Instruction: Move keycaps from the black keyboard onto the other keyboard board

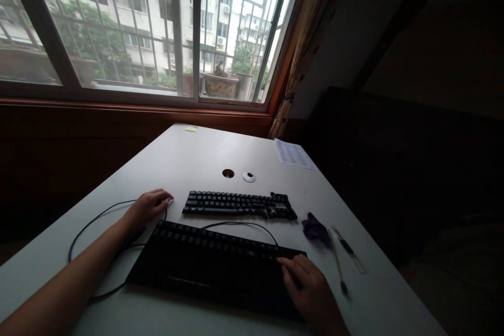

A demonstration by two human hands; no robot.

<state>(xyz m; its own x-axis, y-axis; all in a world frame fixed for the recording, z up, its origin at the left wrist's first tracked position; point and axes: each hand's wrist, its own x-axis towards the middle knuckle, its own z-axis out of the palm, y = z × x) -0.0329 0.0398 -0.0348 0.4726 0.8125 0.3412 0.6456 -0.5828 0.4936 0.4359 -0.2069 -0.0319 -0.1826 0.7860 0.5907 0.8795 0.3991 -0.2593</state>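
A black keyboard base (205, 268) lies slightly askew at the front of the white table, its upper rows dark and hard to read. Over its right part is my right hand (309, 286), thumb and forefinger pinched together at the key area; whatever sits between them is too small to make out. Beyond the base's far left corner, my left hand (151, 205) rests low over the table with fingers curled and tips together. A black cable (92, 220) passes beneath it. Black keycaps (232, 203) are laid out in keyboard rows behind the base, some jumbled at the right end.
To the right lie a purple cloth (315, 228), a thin brush (338, 268) and a wire-ended tool (348, 249). Farther back are a cable hole (228, 173), its round cover (249, 177), a printed sheet (293, 153) and a yellow note (191, 128). A barred window (157, 26) stands beyond.
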